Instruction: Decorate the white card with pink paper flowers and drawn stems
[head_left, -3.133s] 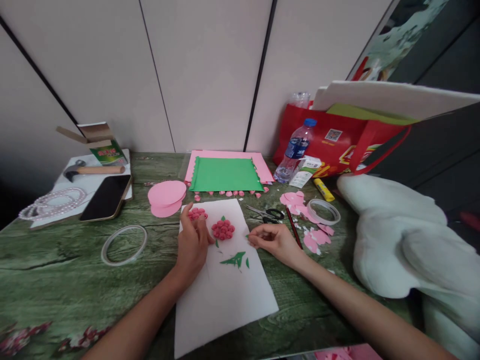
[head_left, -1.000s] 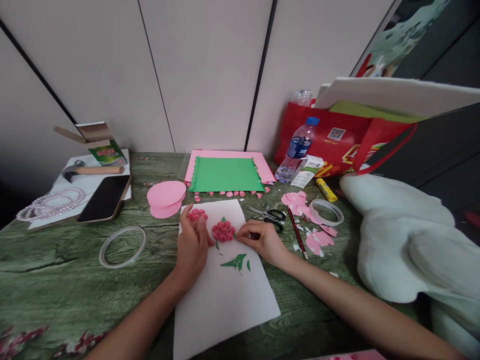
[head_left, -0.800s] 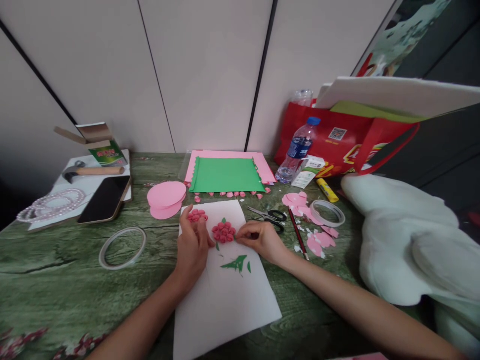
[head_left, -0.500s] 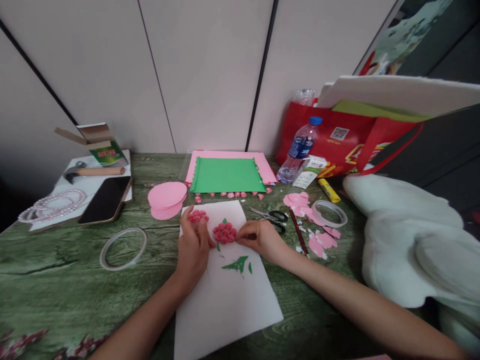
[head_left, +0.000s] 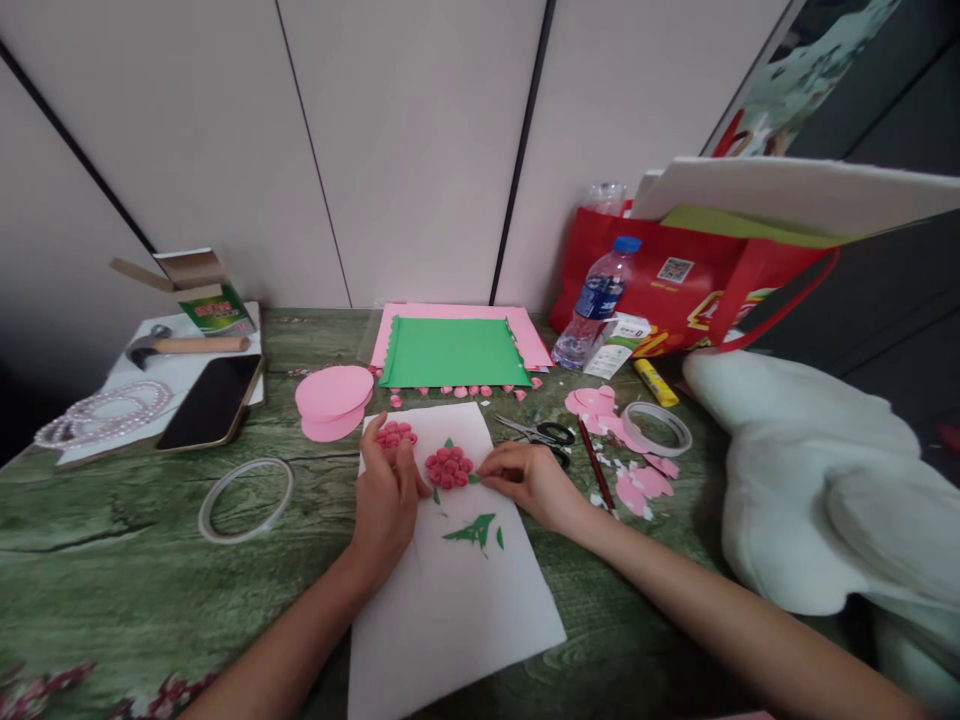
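Note:
My left hand (head_left: 388, 500) rests on the left side of a white board (head_left: 457, 620), thumb and index finger apart, partly covering a small cluster of pink rolled paper roses (head_left: 395, 435). My right hand (head_left: 536, 482) is closed in a pinch at a small green paper leaf (head_left: 474, 478), beside the right edge of a larger rose cluster (head_left: 448, 467). Other green leaves stick out at the top and lower left of that cluster. Lower on the board lie a jagged green paper scrap (head_left: 472, 529) and a narrow leaf (head_left: 500, 538).
Black-handled scissors (head_left: 555, 433), a dark red pencil (head_left: 597, 465) and pink paper scraps (head_left: 641, 485) lie to the right. Rolls of tape (head_left: 247, 500) sit on both sides. Behind are a green sheet (head_left: 454, 350), a water bottle (head_left: 596, 305) and a red bag (head_left: 675, 270).
My right hand has shifted slightly to the right, and the green leaf at the cluster's right edge now shows beside its fingertips. My left hand stays in place.

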